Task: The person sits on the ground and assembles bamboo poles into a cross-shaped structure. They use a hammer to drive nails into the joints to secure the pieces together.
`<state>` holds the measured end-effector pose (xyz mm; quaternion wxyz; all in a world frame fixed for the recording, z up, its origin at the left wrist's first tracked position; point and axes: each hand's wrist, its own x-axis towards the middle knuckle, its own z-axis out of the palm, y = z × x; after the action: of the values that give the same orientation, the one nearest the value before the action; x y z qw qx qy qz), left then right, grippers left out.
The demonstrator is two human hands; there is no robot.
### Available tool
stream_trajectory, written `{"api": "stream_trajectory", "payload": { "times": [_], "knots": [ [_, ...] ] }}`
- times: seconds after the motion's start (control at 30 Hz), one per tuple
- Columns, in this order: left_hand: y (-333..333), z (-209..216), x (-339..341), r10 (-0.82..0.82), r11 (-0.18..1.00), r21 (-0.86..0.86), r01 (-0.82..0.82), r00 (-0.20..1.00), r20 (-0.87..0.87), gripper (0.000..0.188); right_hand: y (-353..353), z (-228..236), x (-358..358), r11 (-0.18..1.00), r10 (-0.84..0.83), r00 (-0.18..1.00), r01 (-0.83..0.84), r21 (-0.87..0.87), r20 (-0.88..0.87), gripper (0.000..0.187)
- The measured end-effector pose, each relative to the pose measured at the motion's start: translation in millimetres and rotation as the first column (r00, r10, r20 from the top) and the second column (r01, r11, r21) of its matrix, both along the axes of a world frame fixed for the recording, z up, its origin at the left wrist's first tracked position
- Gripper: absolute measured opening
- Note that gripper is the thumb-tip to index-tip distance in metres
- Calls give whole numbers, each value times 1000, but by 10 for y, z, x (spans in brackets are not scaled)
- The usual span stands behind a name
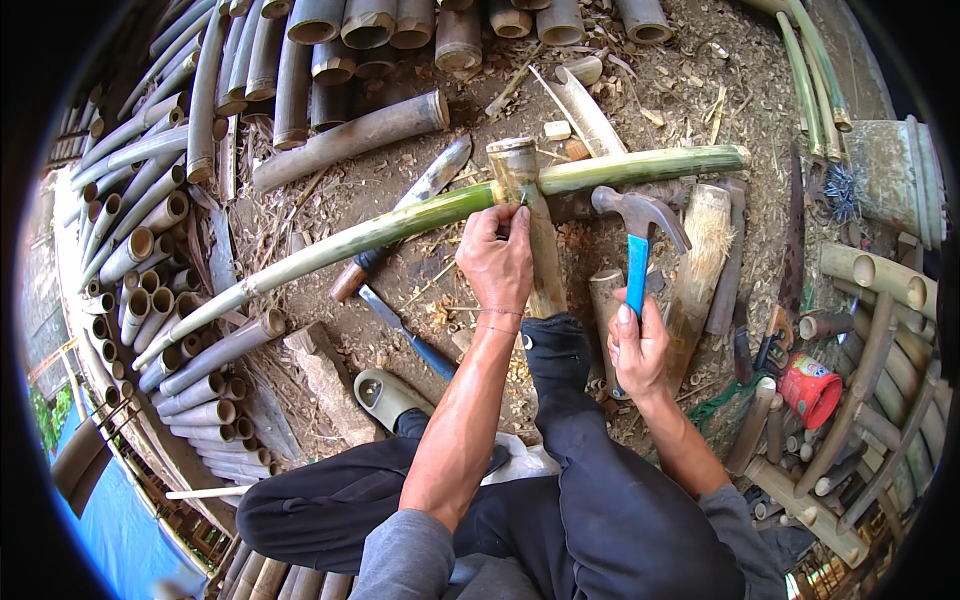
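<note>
My left hand is closed in a pinch on a small thin nail, held against a short bamboo piece. A long green bamboo pole crosses that piece near its top end; whether it passes through or behind, I cannot tell. My foot in a dark sock presses on the near end of the short piece. In my right hand is a claw hammer with a blue handle, gripped low. Its steel head is raised right of the crossing, apart from the nail.
A large knife and a smaller blue-handled blade lie left of my hands. Cut bamboo tubes are stacked left and at the back. A wooden block, a handsaw and a red container are on the right.
</note>
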<state>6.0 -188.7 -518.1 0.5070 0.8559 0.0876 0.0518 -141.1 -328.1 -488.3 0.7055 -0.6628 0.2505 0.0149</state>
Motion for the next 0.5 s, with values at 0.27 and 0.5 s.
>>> {"api": "stream_trajectory", "payload": {
  "times": [0.27, 0.5],
  "knots": [
    [25, 8, 19, -32, 999, 41, 32, 999, 13, 15, 19, 96, 284, 889, 205, 968, -123, -442, 144, 29],
    [15, -7, 24, -46, 997, 63, 44, 998, 38, 11, 23, -99, 530, 621, 407, 913, -303, -723, -34, 24]
  ]
}}
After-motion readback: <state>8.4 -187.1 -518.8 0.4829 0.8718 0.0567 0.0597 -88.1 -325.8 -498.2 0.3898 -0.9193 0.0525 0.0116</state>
